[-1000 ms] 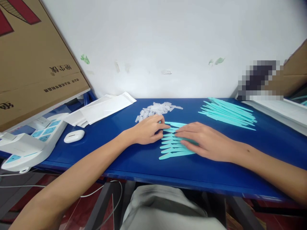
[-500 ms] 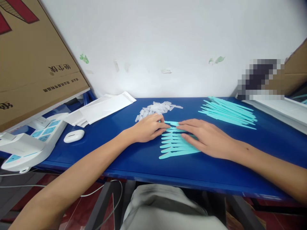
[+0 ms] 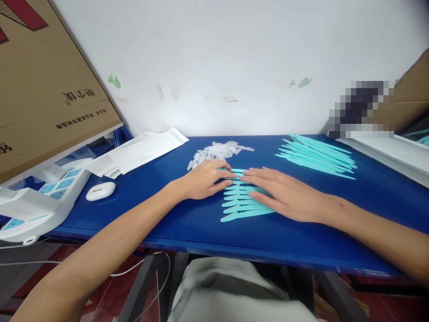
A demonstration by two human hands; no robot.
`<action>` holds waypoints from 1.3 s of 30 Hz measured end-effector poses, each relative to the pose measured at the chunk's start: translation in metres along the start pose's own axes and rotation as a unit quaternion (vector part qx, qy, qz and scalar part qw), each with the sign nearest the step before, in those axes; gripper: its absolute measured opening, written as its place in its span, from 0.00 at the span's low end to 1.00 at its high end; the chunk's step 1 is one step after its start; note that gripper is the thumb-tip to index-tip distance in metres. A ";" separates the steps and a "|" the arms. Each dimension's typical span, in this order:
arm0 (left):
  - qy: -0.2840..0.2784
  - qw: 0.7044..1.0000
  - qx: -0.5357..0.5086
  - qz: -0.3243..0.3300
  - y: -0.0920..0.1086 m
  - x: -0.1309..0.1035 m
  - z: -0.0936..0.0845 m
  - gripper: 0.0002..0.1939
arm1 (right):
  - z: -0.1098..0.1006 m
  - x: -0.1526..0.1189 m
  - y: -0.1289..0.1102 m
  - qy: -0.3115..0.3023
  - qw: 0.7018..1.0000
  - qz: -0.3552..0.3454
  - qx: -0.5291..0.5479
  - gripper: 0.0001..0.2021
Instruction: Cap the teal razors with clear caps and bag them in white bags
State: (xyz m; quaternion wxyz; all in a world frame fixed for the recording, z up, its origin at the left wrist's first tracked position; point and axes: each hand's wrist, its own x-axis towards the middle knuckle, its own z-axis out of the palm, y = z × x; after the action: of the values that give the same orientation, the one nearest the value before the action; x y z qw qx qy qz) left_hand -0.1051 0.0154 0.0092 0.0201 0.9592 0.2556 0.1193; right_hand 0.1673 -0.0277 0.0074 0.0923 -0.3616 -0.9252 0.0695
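A row of slim teal eyebrow razors (image 3: 236, 209) lies side by side on the blue table, their narrow ends pointing left. At the far end of this row, my left hand (image 3: 206, 180) has its thumb and index finger closed at the tip of a razor. My right hand (image 3: 284, 192) rests over the row's right part, fingers stretched out, hiding the handles beneath. Just behind my left hand is a heap of small translucent white blade covers (image 3: 217, 151). Farther right, more teal razors (image 3: 318, 154) lie in a loose pile.
White plastic bags (image 3: 144, 150) lie at the back left. Nearer are a white earphone case (image 3: 100, 191) and a power strip (image 3: 67, 197) with a plugged-in adapter. A large cardboard box (image 3: 50, 80) stands at left; a white wall closes off the back.
My right hand has slid slightly left along the razors, its fingertips closer to my left hand. My left hand stays nearly in place, and the view has shifted a little.
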 end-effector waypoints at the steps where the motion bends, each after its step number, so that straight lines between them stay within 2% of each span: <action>1: -0.002 1.000 -0.005 -0.001 0.000 0.000 0.000 0.20 | 0.000 0.000 0.000 -0.009 1.000 0.000 0.007 0.30; 7: -0.001 0.998 -0.066 0.005 0.005 0.002 -0.004 0.20 | -0.003 -0.001 -0.001 -0.049 0.998 0.012 0.040 0.33; 13: 0.006 0.995 -0.095 -0.030 0.006 0.000 -0.005 0.23 | -0.008 -0.003 -0.003 -0.065 0.995 0.037 0.064 0.36; 16: 0.004 0.995 -0.100 -0.032 0.006 -0.001 -0.004 0.23 | -0.008 -0.002 -0.003 -0.046 0.997 0.028 0.061 0.35; 22: 0.014 0.998 -0.054 -0.021 0.004 -0.001 -0.004 0.21 | -0.009 0.000 -0.002 0.033 0.999 0.005 0.031 0.30; 29: -0.001 1.000 -0.019 -0.020 0.001 0.000 -0.006 0.20 | -0.007 -0.001 0.002 0.049 0.998 0.014 0.037 0.24; 36: -0.002 1.000 -0.030 -0.009 0.001 0.002 -0.004 0.19 | -0.003 0.018 0.019 0.082 0.996 0.000 0.038 0.19; 39: -0.001 0.999 -0.050 -0.017 0.001 0.002 -0.006 0.20 | -0.005 0.024 0.025 0.098 0.993 0.016 0.071 0.15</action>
State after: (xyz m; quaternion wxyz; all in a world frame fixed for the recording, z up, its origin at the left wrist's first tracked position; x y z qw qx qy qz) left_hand -0.1042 0.0149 0.0153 0.0699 0.9525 0.2660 0.1306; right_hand 0.1670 0.0072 0.0106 0.2068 -0.3737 -0.8986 0.1003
